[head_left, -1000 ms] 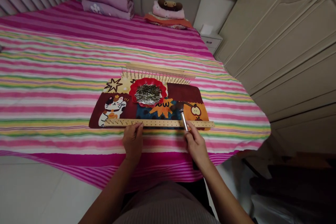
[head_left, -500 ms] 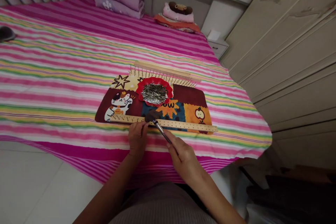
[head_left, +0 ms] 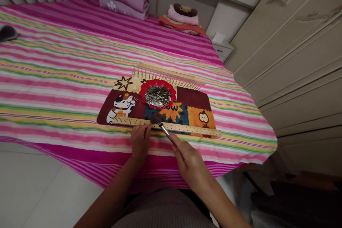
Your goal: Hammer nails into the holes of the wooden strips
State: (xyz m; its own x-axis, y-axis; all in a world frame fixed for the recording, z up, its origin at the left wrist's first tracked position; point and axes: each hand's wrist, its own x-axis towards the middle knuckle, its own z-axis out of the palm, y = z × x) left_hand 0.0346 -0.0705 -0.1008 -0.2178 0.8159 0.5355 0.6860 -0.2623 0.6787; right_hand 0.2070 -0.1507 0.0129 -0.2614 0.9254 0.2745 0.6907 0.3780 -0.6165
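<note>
My right hand [head_left: 189, 156] grips a hammer [head_left: 167, 132] by its handle, its dark head over the near wooden strip [head_left: 192, 128]. Just left of the head, my left hand [head_left: 140, 139] rests against the strip with thumb and fingers pinched together; whatever they pinch is too small to make out. Several nails stand in the strip's left end, and rows of small holes run along the rest. Behind it, a red scalloped bowl [head_left: 142, 95] full of loose nails [head_left: 158, 96] sits on a patterned mat [head_left: 192, 98].
Beyond the bowl lies another wooden strip [head_left: 165, 70] bristling with nails. Everything rests on a bed with a striped cloth [head_left: 66, 89]. Folded purple bedding [head_left: 123, 0] and a small pink and orange pile [head_left: 183, 19] are at the headboard. A wardrobe [head_left: 299, 64] stands right.
The hammer has shifted slightly to the right with my right hand. My left hand stays pinched at the same spot on the strip.
</note>
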